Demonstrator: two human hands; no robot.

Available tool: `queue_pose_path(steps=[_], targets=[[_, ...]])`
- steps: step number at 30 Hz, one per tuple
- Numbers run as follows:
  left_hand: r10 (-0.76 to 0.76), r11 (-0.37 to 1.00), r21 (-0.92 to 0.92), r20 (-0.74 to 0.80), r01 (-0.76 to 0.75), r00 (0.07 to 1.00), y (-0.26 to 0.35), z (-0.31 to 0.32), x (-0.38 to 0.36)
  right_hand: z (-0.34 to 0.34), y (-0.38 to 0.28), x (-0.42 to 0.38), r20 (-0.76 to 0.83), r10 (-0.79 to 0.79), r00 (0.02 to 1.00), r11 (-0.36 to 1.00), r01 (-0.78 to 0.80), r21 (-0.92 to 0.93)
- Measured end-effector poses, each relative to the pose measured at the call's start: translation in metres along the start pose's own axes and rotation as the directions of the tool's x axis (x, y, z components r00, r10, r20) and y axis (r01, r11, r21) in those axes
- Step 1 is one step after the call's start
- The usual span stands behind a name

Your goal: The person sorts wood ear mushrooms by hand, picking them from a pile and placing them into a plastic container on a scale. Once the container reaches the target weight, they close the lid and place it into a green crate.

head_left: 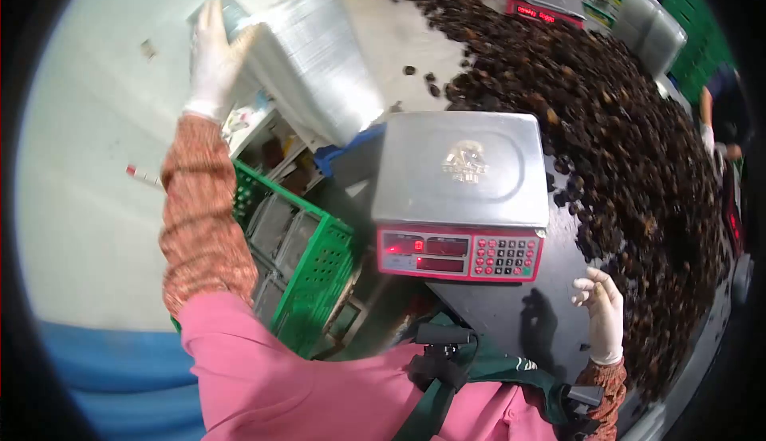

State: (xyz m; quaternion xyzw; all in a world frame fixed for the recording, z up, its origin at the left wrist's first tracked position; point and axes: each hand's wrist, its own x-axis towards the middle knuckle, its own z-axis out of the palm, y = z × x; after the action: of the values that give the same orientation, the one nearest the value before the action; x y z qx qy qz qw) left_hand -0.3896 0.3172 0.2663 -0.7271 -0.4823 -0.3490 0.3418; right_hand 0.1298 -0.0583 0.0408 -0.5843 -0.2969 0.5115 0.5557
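My left hand [214,58], in a white glove, reaches out to the left and grips the top of a tall stack of clear plastic trays [315,62]. My right hand [604,313], also gloved, hovers with fingers apart over the dark table [511,313], close to the edge of a big heap of dark brown dried pieces [622,122]. Between my hands stands a weighing scale [459,194] with a bare steel pan and a red keypad front.
A green plastic crate [307,265] holding trays stands on the floor at the left of the table. Another scale [546,6] and another person's gloved hands are at the far end. A person stands at the right edge [722,114].
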Motion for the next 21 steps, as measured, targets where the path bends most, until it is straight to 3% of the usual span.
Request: queue_pose_path(steps=[2,3,4,5,6,7,8,9,12,15,18,21], targets=[[0.073,0.987,0.130,0.174,-0.097,0.982,-0.014,0.038,0.055,-0.007,0.005,-0.011,-0.099,-0.027,0.995,1.000,0.025,-0.018],[-0.060,0.997,0.002,0.604,0.074,0.795,-0.040,0.062,0.087,-0.009,0.003,-0.019,-0.142,-0.035,0.989,0.999,0.036,0.003],[0.015,0.981,-0.130,0.787,0.142,0.617,-0.062,0.094,0.094,-0.013,0.007,-0.032,-0.192,-0.043,0.980,0.999,0.045,0.008],[0.018,0.976,-0.135,0.829,0.170,0.558,-0.079,0.113,0.099,-0.021,0.011,-0.040,-0.252,-0.005,0.968,0.997,-0.013,-0.070],[0.021,0.971,-0.136,0.868,0.198,0.497,-0.095,0.132,0.103,-0.026,0.014,-0.051,-0.274,0.006,0.962,0.999,0.003,0.035],[0.048,0.955,-0.201,0.832,0.219,0.552,-0.165,0.176,0.109,-0.037,0.020,-0.068,-0.342,0.045,0.939,0.999,-0.039,0.025],[0.076,0.935,-0.267,0.793,0.233,0.605,-0.228,0.215,0.114,-0.047,0.031,-0.081,-0.361,-0.005,0.933,0.999,0.020,0.037],[0.103,0.913,-0.333,0.749,0.237,0.655,-0.266,0.241,0.116,-0.056,0.039,-0.094,-0.420,0.042,0.907,0.997,-0.008,0.081],[0.049,0.973,-0.217,0.542,0.083,0.839,-0.164,0.170,0.122,-0.073,0.055,-0.130,-0.527,0.063,0.847,0.991,0.011,0.137],[0.029,0.942,-0.326,0.332,0.086,0.943,-0.013,0.077,0.082,-0.083,0.068,-0.145,-0.606,0.046,0.794,0.994,0.022,0.105],[0.053,0.849,-0.516,0.300,0.115,0.953,0.104,0.018,0.028,-0.081,0.069,-0.149,-0.653,0.055,0.755,0.998,-0.027,0.052],[0.197,0.735,-0.637,0.528,0.232,0.826,0.195,0.002,-0.043,-0.072,0.071,-0.144,-0.655,0.080,0.751,0.996,-0.094,0.015]])
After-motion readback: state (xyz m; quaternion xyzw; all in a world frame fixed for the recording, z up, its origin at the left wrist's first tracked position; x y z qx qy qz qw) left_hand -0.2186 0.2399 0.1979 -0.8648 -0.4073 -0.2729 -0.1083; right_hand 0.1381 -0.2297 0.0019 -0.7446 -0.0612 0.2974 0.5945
